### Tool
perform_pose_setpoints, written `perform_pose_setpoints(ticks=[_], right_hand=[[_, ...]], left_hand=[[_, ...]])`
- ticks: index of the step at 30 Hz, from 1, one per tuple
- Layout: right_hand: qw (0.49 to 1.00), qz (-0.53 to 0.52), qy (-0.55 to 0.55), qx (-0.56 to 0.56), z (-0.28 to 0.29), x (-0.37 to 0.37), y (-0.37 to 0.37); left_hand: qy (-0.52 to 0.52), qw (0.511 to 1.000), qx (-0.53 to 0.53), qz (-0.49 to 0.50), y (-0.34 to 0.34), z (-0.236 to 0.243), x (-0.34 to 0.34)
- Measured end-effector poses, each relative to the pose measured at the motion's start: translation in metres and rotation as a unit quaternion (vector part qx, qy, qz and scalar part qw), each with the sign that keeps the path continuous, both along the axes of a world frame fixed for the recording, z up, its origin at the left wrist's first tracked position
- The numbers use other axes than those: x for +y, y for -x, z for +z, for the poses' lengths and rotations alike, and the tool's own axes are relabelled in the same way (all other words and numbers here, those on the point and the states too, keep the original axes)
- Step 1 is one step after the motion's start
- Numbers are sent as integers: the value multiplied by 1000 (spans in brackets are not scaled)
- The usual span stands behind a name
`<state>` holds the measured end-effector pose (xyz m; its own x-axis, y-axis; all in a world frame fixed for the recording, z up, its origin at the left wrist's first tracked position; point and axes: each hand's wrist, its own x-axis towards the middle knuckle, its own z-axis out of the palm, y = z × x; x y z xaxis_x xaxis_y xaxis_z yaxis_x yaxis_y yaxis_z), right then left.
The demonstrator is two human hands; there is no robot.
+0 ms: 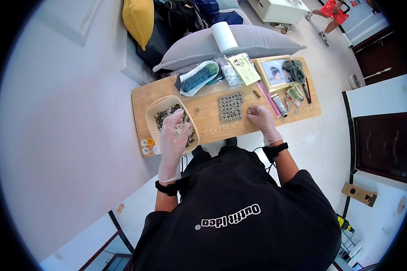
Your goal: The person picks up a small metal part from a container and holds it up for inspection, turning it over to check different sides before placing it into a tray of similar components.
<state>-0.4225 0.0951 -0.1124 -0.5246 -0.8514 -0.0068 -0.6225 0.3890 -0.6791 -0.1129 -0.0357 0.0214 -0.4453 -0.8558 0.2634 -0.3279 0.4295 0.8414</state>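
My left hand (172,135), in a clear glove, is over a cream basket (151,124) at the table's left end, thumb and fingers apart. Many small dark and metallic pieces (160,118) lie in the basket, partly covered by that hand. My right hand (264,122), also gloved, pinches a small round grey piece (249,111) at the tabletop. Just left of it, similar round pieces with centre holes (230,107) stand in tight rows. One loose small piece (197,109) sits between basket and rows. A short brown cylinder (257,93) lies beyond my right hand.
On the wooden table (208,131) are a framed photo (276,74), a yellow-green booklet (244,68), a dark teal bundle (199,79), a tube (279,105) and small caps (144,150). A white roll (224,37) leans on a grey cushion (185,49). Another person (332,20) stands far right.
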Motion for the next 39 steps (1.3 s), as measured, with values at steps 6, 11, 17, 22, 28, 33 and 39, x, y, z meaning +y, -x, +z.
perform_pose_setpoints(ticks=[6, 11, 17, 22, 28, 33, 39], right_hand=[[999, -24, 22, -31, -15, -1, 9], [998, -15, 44, -36, -9, -18, 8], [999, -9, 39, -30, -17, -28, 11], [999, -5, 36, -5, -16, -31, 10], [996, 7, 73, -40, -4, -24, 15], [987, -23, 153, -55, 31, -32, 15], [974, 156, 152, -61, 143, -93, -83]], left_hand=[[-21, 999, -16, 27, -6, -1, 5], [-4, 999, -23, 34, -5, 5, 8], [-8, 999, -22, 47, -11, 5, 10], [-34, 997, -9, 63, -19, 2, 8], [16, 989, -29, 147, -52, -4, -8], [2, 972, -15, 236, -91, 5, -17], [-50, 958, 44, 279, -116, -7, -8]])
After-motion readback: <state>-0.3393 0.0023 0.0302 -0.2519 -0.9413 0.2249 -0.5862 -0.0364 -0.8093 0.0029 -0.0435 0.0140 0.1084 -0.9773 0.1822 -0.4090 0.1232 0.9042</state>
